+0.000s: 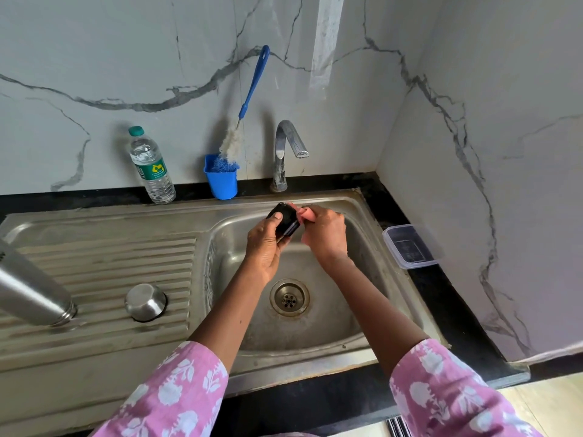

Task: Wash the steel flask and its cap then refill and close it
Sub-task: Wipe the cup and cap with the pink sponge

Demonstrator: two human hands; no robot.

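Over the sink basin (pixel 356 316), my left hand (pixel 266 244) grips a black flask cap (pixel 285 223), tilted with its top toward the back wall. My right hand (pixel 325 234) presses a pink sponge or cloth (pixel 307 214) against the cap's right side. The steel flask (pixel 31 288) stands mouth-down and leaning on the ribbed drainboard (pixel 104 263) at the far left, its upper body running out of frame. A steel cup lid (pixel 145 301) lies upside down on the drainboard beside it. No water runs from the tap (pixel 285 149).
A plastic water bottle (pixel 151 167) with a green cap stands behind the drainboard. A blue holder (pixel 220 181) with a long blue-handled bottle brush (pixel 249 102) sits left of the tap. A clear plastic box (pixel 410 246) rests on the black counter at the right.
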